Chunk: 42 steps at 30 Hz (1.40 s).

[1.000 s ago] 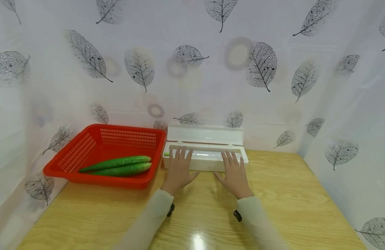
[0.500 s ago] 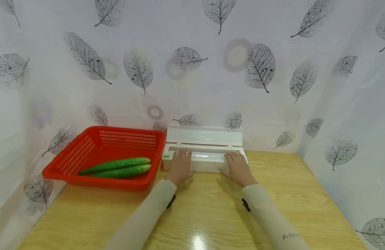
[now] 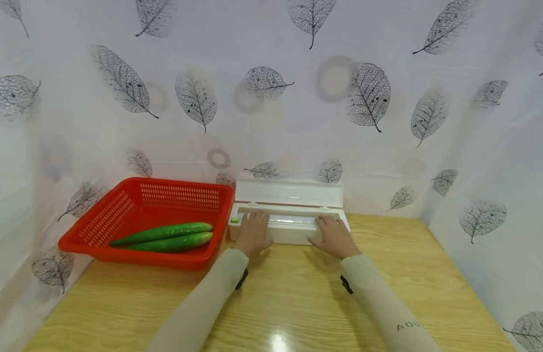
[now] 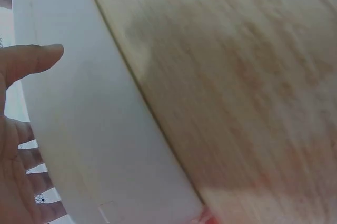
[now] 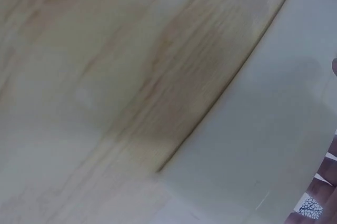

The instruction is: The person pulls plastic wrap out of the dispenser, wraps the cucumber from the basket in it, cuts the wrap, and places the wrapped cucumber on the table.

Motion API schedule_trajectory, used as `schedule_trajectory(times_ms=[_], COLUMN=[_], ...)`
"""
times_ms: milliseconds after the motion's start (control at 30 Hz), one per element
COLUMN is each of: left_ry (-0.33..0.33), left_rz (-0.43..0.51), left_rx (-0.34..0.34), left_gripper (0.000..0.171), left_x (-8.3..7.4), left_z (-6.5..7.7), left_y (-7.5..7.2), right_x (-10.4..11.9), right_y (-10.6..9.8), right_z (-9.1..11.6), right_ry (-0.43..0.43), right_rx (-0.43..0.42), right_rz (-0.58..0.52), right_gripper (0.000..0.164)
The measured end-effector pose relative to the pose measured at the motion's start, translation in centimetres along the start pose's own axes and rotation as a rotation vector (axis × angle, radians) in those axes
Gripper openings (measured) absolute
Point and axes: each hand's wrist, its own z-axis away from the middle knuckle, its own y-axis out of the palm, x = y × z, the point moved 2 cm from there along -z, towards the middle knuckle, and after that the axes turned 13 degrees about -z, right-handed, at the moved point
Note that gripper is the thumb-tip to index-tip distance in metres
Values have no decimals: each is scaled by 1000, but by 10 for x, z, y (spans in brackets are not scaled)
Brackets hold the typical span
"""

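Note:
A long white plastic wrap dispenser point(image 3: 290, 237) stands on the table, its lid point(image 3: 289, 192) raised at the back. A clear roll of film point(image 3: 292, 219) lies inside; a small green piece point(image 3: 234, 220) sits at the left end. My left hand point(image 3: 253, 234) grips the front wall left of centre, fingers over the upper edge. In the left wrist view its thumb point(image 4: 34, 61) lies across the front face point(image 4: 100, 108). Towards the right end, my right hand point(image 3: 336, 238) holds the same wall with bent fingers. The right wrist view shows only parts of those fingers point(image 5: 327, 172).
To the left, close beside the dispenser, is a red plastic basket point(image 3: 122, 254) with two cucumbers point(image 3: 168, 235) in it. A leaf-patterned curtain point(image 3: 271, 112) hangs behind and at both sides. Wooden tabletop point(image 3: 293, 298) extends in front and to the right.
Both hands have come from spread, straight fingers over the dispenser to bent fingers holding its front wall. The right hand shifted slightly right. Over the last half second they have hardly moved.

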Motion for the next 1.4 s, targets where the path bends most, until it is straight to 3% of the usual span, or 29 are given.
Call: schedule_trajectory(times_ms=[233,400,700,1100,1267,1400], left_ry=[-3,10,36,35,38,59], left_rz=[74,34,64,80,83,74], left_rx=[48,78,130,225,263,230], left_gripper=[77,69,80,81,73,57], left_x=[3,6,10,18,19,22], left_z=[-8,-16,-19,-26,-29,-30], left_y=[-8,-12,-19,-22,-24,-24], right_x=[-3,-5,-6,-7,-12,-18], right_y=[-4,-4,-2,-6,-8,-10], right_z=[-6,-10,-16,-23,-26,-26], right_ry=[-16,-14,21,50,61,53], right_rx=[-15,1,70,147,165,145], right_rz=[-21,-49,-69,-79,-111,-141], right_gripper=[62,63,68,75,66,49])
